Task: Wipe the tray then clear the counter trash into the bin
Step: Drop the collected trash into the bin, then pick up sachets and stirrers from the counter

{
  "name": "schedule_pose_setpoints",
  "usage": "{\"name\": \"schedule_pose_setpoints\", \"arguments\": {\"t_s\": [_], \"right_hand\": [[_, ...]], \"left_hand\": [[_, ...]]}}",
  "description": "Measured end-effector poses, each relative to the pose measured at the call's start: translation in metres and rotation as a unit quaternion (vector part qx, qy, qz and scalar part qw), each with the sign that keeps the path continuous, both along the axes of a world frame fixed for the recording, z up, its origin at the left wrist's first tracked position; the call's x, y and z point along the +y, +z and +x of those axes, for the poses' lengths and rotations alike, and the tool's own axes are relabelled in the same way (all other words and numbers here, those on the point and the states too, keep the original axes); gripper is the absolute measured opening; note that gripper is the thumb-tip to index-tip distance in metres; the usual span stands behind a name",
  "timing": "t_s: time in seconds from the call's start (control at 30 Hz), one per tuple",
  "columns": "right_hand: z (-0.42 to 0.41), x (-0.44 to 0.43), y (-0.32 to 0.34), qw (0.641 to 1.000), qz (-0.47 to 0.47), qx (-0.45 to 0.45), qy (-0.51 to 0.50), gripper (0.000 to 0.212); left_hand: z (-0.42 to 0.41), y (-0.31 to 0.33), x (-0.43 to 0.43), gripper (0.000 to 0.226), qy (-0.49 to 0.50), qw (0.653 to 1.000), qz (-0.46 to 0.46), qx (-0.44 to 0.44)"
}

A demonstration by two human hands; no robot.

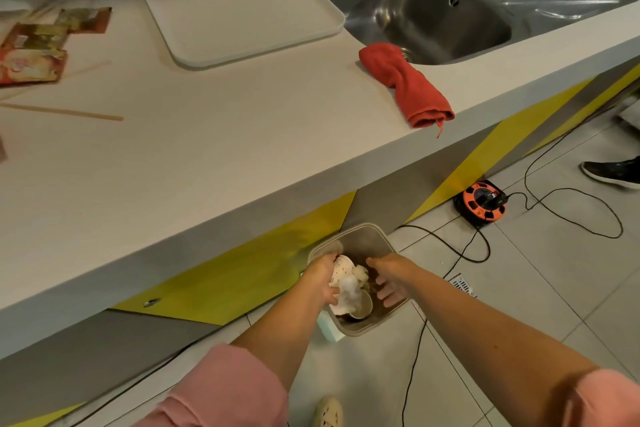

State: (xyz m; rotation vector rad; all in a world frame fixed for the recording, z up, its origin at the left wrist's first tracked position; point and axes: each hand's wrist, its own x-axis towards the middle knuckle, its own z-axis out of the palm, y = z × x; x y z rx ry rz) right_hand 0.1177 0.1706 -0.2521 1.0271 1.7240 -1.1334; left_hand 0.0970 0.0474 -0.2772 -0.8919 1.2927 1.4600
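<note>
While both my arms reach down over the bin [377, 234], which stands on the floor against the counter front, my left hand [323, 279] grasps a wad of crumpled white paper [348, 284]. Fingers and thumb curl round the wad. I hold it just above the opening so that it drops inside and not on the tiles.

My right hand [389, 282] is released, fingers spread and holding nothing. It is poised beside the wad over the bin's mouth, probably to guide loose scraps downward. A paper cup [362, 305] lies in the bin beneath the wad.

The tray [242, 10] sits on the counter [207, 166] just beside the sink [433, 17]. Its surface looks bare, so I judge the wiping done. The red cloth [408, 87] lies bunched at the counter's edge in front of the sink, set down where a hand can find it.

At the far left, printed wrappers [34, 45] and a wooden chopstick [69, 112] lie on the counter, well apart from the bin. The clearing step therefore appears only partly complete, and these items call for another trip.
</note>
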Motion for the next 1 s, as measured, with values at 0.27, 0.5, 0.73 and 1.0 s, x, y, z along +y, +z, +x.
{"name": "schedule_pose_setpoints", "arguments": {"t_s": [0.27,0.5,0.73,1.0], "right_hand": [[-0.011,-0.026,0.027,0.978,0.078,0.048,0.186,0.032],[-0.021,-0.069,0.075,0.865,0.194,0.067,0.458,0.033],[-0.025,-0.123,0.152,0.742,0.221,0.073,0.628,0.019],[-0.038,-0.199,0.230,0.657,0.207,0.095,0.719,0.023]], "left_hand": [[0.005,0.019,-0.021,0.019,-0.090,0.989,-0.018,0.116],[0.008,0.064,-0.052,0.022,-0.219,0.918,-0.152,0.292],[0.015,0.138,-0.108,0.025,-0.341,0.818,-0.215,0.410],[0.024,0.213,-0.182,0.023,-0.338,0.831,-0.172,0.407]]}}
